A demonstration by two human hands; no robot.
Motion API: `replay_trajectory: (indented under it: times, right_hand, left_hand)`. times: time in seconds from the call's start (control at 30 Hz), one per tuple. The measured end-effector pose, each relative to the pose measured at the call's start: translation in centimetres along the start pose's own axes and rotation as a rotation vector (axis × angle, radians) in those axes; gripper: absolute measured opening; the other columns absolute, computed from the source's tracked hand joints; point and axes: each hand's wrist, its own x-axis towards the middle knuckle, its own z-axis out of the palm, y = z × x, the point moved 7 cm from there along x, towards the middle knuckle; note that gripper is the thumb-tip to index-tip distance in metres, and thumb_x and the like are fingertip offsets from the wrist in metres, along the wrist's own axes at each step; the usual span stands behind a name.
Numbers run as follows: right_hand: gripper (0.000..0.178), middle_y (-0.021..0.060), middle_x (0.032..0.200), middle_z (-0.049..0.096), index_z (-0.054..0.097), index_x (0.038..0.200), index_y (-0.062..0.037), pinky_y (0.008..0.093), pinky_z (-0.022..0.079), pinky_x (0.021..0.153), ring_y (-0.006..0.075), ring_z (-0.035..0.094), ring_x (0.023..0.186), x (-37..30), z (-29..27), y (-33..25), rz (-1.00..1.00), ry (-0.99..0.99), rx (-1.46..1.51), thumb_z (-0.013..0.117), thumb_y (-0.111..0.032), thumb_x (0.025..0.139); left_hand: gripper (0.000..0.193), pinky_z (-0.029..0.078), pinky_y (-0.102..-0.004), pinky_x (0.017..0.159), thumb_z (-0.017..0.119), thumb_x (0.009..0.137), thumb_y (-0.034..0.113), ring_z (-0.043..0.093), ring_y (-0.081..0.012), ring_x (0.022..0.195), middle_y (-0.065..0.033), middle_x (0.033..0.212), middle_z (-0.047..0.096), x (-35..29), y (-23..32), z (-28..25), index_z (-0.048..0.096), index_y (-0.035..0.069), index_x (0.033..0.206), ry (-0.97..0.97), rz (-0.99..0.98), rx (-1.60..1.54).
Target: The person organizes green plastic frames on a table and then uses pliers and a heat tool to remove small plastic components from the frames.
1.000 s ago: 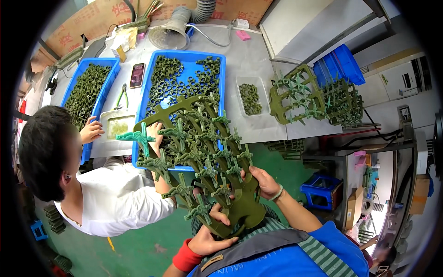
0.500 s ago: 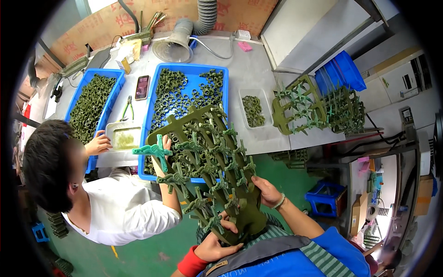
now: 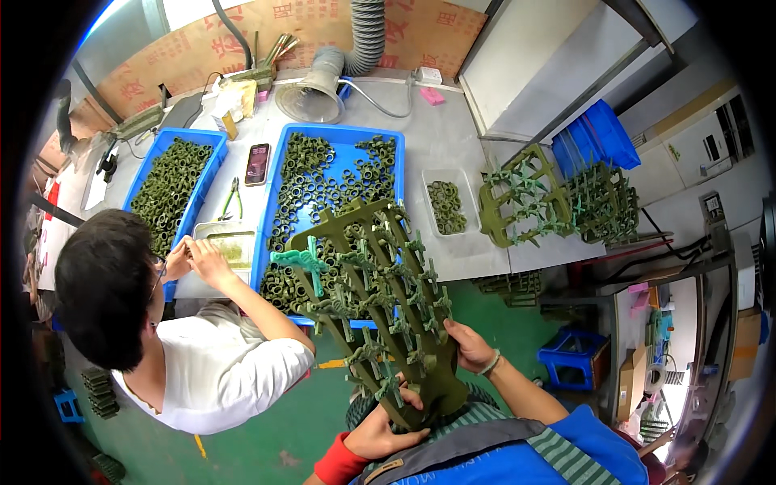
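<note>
Between my left hand [image 3: 384, 436] and right hand [image 3: 470, 349], the branching plastic rack [image 3: 380, 311] is olive green, one cross-shaped piece [image 3: 302, 260] turquoise. My fabric wristband [image 3: 339, 461] is red, the cloth strap [image 3: 570, 461] below my right hand striped in greens.

Taking the middle of the view as the dial's centre, a phone [image 3: 257, 165] lies screen up at ten o'clock on a pale worktop [image 3: 388, 101], with green-handled pliers [image 3: 234, 187] just beside it, between nine and ten. At eleven sits a clear flared hood [image 3: 310, 103], joined to a grey ribbed hose [image 3: 367, 40] that rises at twelve. A pink block [image 3: 432, 96] rests between twelve and one. Blue crates [image 3: 594, 139] stand tilted at two. At four, a blue stool [image 3: 569, 358] stands on the green floor [image 3: 279, 432], near a cardboard box [image 3: 631, 381]. A person in a white shirt [image 3: 214, 376] is at eight.
</note>
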Motion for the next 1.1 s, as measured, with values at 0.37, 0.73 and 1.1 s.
replay_trajectory:
  times: [0.37,0.73,1.1]
  right_hand:
    - [0.03,0.0028,0.106,0.062,0.057,0.114,-0.0042,0.0315,0.052,0.088,0.0137,0.062,0.097,-0.7,-0.2,0.3,-0.002,0.016,-0.012,0.045,-0.03,0.106]
    - [0.032,0.0024,0.102,0.062,0.059,0.11,-0.0042,0.0292,0.052,0.085,0.0123,0.062,0.094,-1.3,-0.4,0.1,-0.018,0.067,-0.047,0.045,-0.032,0.105]
    - [0.034,0.003,0.102,0.065,0.061,0.109,-0.0034,0.0292,0.053,0.084,0.0122,0.064,0.092,-1.9,0.0,-0.2,-0.019,0.072,-0.086,0.046,-0.034,0.105]
  left_hand:
    - [0.05,0.031,-0.0404,0.106,0.085,0.072,0.011,0.035,-0.0295,0.134,-0.0192,0.142,0.035,-0.1,-0.4,0.1,0.049,0.008,0.106,-0.029,-0.002,0.056]
    - [0.05,0.026,-0.041,0.111,0.082,0.072,0.008,0.034,-0.0286,0.134,-0.0136,0.135,0.037,0.4,-0.3,0.1,0.05,0.009,0.111,-0.005,0.006,-0.134]
    - [0.053,0.033,-0.0378,0.107,0.082,0.07,0.002,0.04,-0.0251,0.129,-0.0127,0.14,0.036,0.6,-0.2,0.1,0.044,0.01,0.105,0.001,-0.014,-0.075]
